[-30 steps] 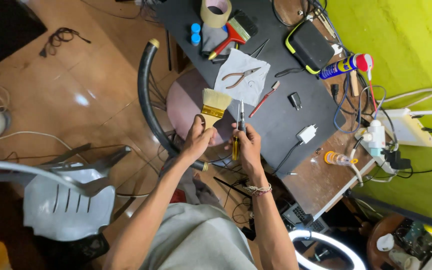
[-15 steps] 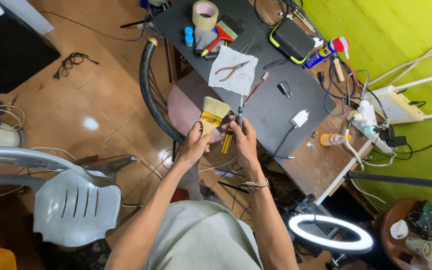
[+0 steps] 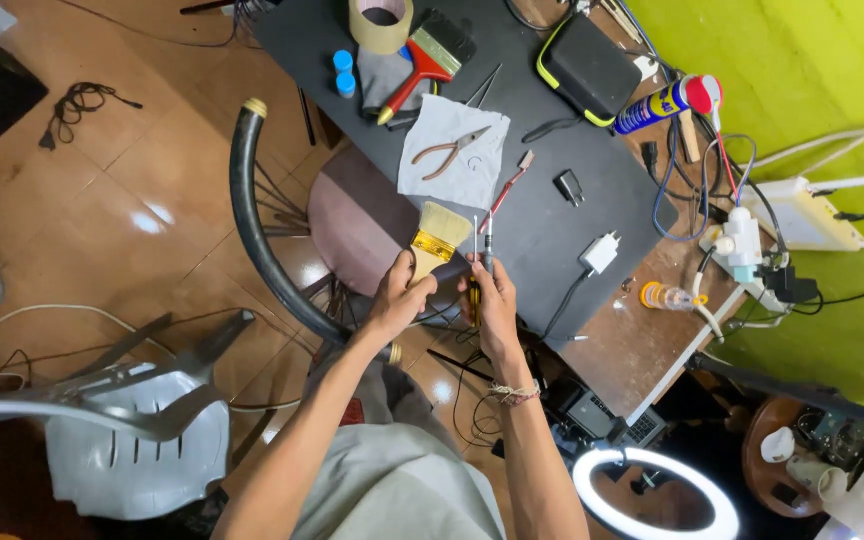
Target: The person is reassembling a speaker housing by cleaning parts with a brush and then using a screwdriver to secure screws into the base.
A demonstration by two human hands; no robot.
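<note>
My left hand [image 3: 401, 297] grips the handle of a yellow paintbrush [image 3: 437, 236] with pale bristles pointing up and away. Right beside it, my right hand [image 3: 491, 301] holds a thin screwdriver [image 3: 475, 262] with a yellow handle, its metal shaft upright next to the bristles. A second dark, slim tool stands in the same hand. Both hands sit close together above the near edge of a black table [image 3: 552, 225].
On the table lie pliers [image 3: 449, 152] on a white cloth, a red-handled brush [image 3: 428, 60], a tape roll [image 3: 380, 22], a spray can [image 3: 664, 104], a black case [image 3: 586, 68] and chargers. A curved black tube [image 3: 250, 225], a grey chair [image 3: 132, 440] and a ring light [image 3: 649, 495] surround me.
The view has shifted slightly, with the table sliding in the frame. My hands stay together holding the paintbrush and screwdriver, raised a little toward the table.
</note>
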